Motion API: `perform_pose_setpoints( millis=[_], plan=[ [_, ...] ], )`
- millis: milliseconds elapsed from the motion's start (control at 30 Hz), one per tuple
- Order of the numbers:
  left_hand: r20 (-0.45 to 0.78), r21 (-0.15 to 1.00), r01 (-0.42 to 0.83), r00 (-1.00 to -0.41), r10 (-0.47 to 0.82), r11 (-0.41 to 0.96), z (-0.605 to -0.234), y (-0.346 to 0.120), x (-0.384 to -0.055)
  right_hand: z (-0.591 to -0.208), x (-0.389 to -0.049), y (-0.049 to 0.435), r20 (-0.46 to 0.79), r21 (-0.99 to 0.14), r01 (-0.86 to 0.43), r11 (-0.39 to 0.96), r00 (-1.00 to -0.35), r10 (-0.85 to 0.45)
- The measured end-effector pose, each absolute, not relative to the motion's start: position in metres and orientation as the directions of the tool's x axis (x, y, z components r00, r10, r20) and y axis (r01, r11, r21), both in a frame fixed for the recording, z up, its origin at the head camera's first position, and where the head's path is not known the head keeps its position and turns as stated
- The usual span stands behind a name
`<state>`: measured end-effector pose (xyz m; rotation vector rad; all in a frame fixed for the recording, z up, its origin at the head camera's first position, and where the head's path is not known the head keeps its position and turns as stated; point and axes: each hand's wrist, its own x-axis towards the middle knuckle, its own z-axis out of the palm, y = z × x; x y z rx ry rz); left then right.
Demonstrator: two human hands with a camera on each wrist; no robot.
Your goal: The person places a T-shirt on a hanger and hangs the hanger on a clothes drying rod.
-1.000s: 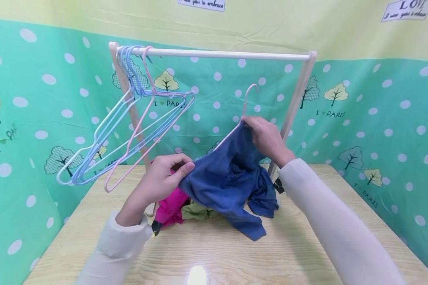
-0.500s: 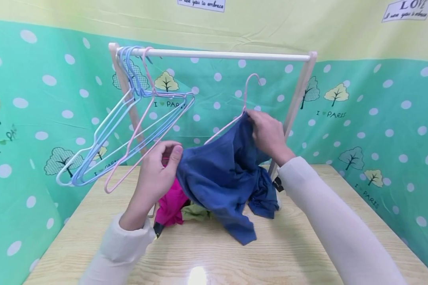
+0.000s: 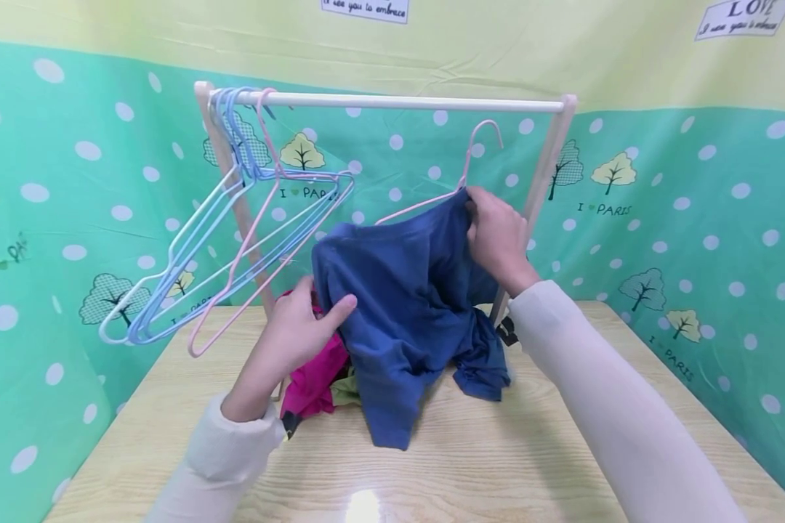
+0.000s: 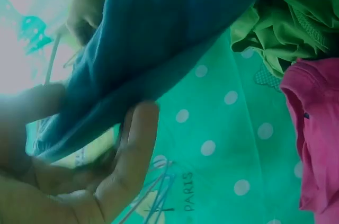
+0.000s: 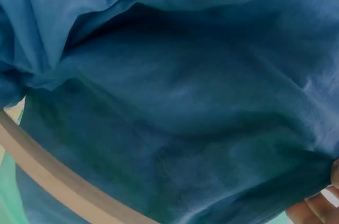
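A blue shirt (image 3: 392,283) hangs in front of the rack, its neckline along a pink hanger (image 3: 425,206) whose hook rises free below the bar. At the hanger's neck my right hand (image 3: 500,236) pinches the shirt and hanger together. My left hand (image 3: 294,330) is at the shirt's left side, thumb in front, other fingers partly hidden behind the cloth. In the left wrist view its fingers (image 4: 139,152) are spread and loose, with the blue cloth (image 4: 143,33) passing between them and the thumb. Blue cloth (image 5: 169,91) fills most of the right wrist view.
A clothes rack with a white bar (image 3: 392,102) stands on the wooden table (image 3: 510,465). Several blue, white and pink hangers (image 3: 217,283) hang at its left end. Behind the shirt lie a magenta garment (image 3: 310,385) and a green one (image 3: 345,391).
The hanger and shirt have risen, lately shifting right, in my right hand. My left hand has let go of the shirt's edge, moved left, then dropped lower beside it.
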<state>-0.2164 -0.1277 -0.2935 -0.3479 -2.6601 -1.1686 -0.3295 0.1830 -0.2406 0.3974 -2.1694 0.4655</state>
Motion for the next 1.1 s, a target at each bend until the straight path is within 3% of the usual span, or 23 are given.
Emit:
perform_pose_setpoints(
  millis=[133, 400, 733, 1100],
  plan=[
    [0.32, 0.676, 0.345, -0.934, 0.162, 0.651, -0.298, -0.134, -0.221, -0.239, -0.33, 0.182, 0.804, -0.214, -0.444, 0.87, -0.586, -0.101],
    [0.43, 0.77, 0.396, -0.901, 0.051, 0.5, -0.295, -0.141, -0.222, -0.246, -0.337, 0.186, 0.796, -0.27, -0.48, 0.835, -0.599, -0.088],
    [0.528, 0.688, 0.408, -0.849, -0.027, 0.6, -0.286, -0.156, -0.221, -0.266, -0.341, 0.195, 0.799, -0.176, -0.501, 0.848, -0.575, -0.174],
    [0.383, 0.573, 0.379, -0.908, 0.172, 0.726, -0.289, -0.159, -0.23, -0.275, -0.332, 0.185, 0.788, -0.082, -0.553, 0.829, -0.546, -0.286]
  ],
)
